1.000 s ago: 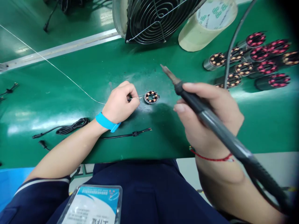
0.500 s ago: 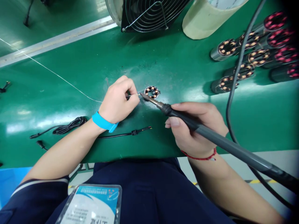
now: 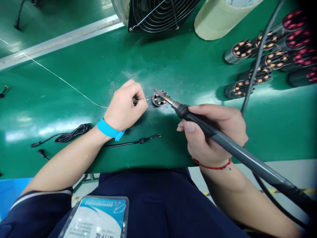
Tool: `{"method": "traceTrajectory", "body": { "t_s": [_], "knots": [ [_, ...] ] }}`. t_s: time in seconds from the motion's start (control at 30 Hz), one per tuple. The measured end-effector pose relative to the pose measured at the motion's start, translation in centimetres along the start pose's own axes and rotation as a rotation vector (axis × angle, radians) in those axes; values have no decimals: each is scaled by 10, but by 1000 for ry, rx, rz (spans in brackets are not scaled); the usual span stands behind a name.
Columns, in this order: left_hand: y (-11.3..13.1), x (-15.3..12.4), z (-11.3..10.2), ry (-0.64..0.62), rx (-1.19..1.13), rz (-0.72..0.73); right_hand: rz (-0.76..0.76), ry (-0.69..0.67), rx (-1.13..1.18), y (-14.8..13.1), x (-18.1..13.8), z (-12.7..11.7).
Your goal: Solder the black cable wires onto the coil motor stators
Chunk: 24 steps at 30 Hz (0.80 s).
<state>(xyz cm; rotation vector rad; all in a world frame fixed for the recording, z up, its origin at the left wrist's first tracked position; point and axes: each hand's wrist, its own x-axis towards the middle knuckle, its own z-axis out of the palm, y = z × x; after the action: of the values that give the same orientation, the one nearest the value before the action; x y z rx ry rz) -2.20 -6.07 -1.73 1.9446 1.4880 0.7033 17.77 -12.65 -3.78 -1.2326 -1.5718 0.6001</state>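
Note:
My right hand (image 3: pixel 215 135) is closed around the black and grey handle of a soldering iron (image 3: pixel 223 140). Its metal tip slants up and left, over the far side of a motor stator (image 3: pixel 159 99) with copper windings. My left hand (image 3: pixel 127 104) pinches thin wire ends (image 3: pixel 148 99) just left of the stator. From under that hand a long strand of solder wire (image 3: pixel 66 82) runs off to the upper left. A black cable (image 3: pixel 126 143) with stripped ends lies on the table in front of my left hand.
A black fan (image 3: pixel 158 16) and a roll of pale tape (image 3: pixel 220 19) stand at the back. Several stators (image 3: pixel 241 51) with copper or red windings stand at the right. The iron's grey cord (image 3: pixel 257 62) hangs before them. A coiled black cable (image 3: pixel 73 134) lies left.
My right hand has drawn the soldering iron slightly right, and its tip has lifted up and away from the wire ends. My left hand keeps its pinch in the same place.

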Motion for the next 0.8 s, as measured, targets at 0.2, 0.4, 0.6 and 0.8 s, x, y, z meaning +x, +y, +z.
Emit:
{"method": "traceTrajectory", "body": {
  "t_s": [0.2,0.4,0.6,0.8],
  "knots": [
    [0,1,0,3,14,17,-34,-195,-32,-10,20,-5],
    [-2,1,-1,24,14,36,-37,-442,-125,-22,57,-4],
    [-1,0,-1,32,-5,27,-85,-474,-123,-4,69,23],
    [1,0,-3,39,-39,6,-159,-417,-130,12,64,42]
  ]
}}
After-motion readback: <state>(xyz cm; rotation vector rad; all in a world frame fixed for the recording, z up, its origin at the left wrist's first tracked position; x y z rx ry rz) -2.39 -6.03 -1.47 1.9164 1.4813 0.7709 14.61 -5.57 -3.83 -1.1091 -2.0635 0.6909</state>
